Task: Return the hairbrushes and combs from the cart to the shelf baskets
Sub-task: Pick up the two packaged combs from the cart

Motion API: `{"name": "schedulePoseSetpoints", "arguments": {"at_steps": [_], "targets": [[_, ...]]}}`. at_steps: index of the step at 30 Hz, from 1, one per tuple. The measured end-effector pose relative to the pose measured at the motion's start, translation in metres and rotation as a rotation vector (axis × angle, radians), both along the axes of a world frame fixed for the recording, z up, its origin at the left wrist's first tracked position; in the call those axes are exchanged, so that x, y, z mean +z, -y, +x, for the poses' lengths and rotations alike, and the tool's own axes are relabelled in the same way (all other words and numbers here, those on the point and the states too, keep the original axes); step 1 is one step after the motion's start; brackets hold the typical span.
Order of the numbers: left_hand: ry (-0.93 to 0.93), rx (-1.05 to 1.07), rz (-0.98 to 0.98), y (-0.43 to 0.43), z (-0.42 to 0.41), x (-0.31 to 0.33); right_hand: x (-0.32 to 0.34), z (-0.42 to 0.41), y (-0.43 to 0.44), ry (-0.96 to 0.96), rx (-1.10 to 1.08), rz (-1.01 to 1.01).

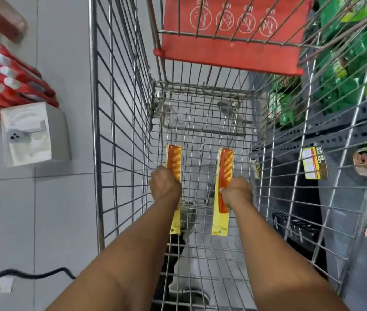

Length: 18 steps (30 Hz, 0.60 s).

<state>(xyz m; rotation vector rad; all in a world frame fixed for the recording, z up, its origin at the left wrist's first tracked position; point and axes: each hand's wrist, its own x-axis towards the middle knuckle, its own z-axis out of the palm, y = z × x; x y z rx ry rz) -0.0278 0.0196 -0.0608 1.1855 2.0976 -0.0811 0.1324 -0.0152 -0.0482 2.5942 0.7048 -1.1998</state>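
Left hand: your left hand [164,184] is closed around an orange plastic comb on a yellow backing card [174,167], its grip near the comb's middle.
Right hand: your right hand [237,191] is closed on a second orange carded comb [225,176], thumb across the spine.
Where the combs are: both are held inside the silver wire shopping cart [122,122], above its mesh floor; you cannot tell whether either touches it.
Long axis: each comb runs straight away from you, in line with your forearm, card end pointing back towards you.
Other stock: no other brush or comb shows in the cart.
Key relation: no shelf basket is in view, so lift both straight up clear of the cart walls first.
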Motion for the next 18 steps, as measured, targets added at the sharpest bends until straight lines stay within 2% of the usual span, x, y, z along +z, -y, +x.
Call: {"name": "schedulePoseSetpoints", "arguments": {"at_steps": [6, 11, 18], "targets": [[0.071, 0.074, -0.149, -0.005, -0.003, 0.001, 0.003, -0.005, 0.005, 0.042, -0.012, 0.051], [0.115, 0.099, -0.104, -0.002, -0.002, 0.006, 0.006, -0.005, 0.005, -0.01, -0.083, 0.103], [0.398, 0.212, -0.056, 0.0, 0.006, 0.033, 0.043, 0.002, 0.016, -0.087, -0.152, 0.276]]}}
